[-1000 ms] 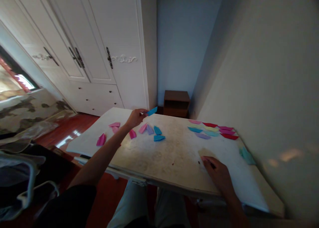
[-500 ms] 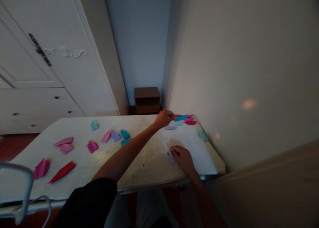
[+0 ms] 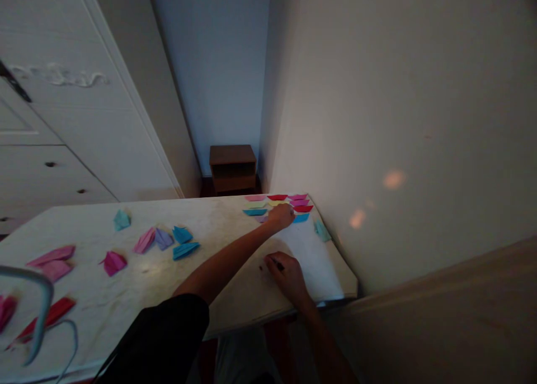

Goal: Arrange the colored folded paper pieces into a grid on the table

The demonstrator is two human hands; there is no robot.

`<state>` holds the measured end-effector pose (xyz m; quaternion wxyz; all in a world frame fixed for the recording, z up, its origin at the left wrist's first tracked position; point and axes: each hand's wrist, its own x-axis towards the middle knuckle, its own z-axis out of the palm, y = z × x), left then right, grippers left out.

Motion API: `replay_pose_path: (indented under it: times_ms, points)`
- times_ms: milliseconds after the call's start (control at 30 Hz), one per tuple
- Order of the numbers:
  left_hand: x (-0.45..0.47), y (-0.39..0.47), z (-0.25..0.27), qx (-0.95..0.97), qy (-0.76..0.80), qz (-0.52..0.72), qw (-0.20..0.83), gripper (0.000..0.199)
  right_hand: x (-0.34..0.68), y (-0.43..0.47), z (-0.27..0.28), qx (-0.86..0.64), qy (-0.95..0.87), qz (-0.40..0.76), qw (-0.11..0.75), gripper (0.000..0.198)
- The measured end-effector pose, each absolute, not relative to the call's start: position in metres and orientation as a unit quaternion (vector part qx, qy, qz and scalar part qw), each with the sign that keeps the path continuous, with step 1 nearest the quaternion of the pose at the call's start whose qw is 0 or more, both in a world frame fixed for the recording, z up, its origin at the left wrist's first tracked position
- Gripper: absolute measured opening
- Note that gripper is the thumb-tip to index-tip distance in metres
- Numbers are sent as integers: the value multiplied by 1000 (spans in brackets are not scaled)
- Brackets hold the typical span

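My left hand [image 3: 282, 216] reaches to the far right of the table, fingers closed at the edge of a blue boat-shaped folded paper [image 3: 301, 218]. Around it lie similar flat papers in short rows: a red one [image 3: 302, 209], a pink one [image 3: 255, 198], another blue one [image 3: 254, 212] and several more. The hand partly covers a yellow paper [image 3: 277, 203] and a lilac one [image 3: 261, 219]. Nearer to me, my right hand [image 3: 287, 275] rests over a white sheet [image 3: 323, 272] with its fingers curled together. A dark spot shows between them, too small to make out.
Loosely folded papers are scattered over the table's left side, among them a magenta one [image 3: 113, 262] and a red one [image 3: 52, 317]. A mint paper [image 3: 322, 231] lies by the right wall. A grey curved bar [image 3: 44, 311] crosses the left front.
My left hand has brought the blue paper nearer and right, below the red one in the right-hand row. The view has shifted right. My right hand keeps about the same place.
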<state>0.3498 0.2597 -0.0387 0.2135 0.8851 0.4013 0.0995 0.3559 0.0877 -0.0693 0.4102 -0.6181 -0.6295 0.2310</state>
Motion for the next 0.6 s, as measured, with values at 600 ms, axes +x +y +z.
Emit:
replay_pose_path:
  times_ms: [600]
  points:
    - [368,256,-56,958,260,79,95,29,357,89,-74,-610,-629,228,425,28]
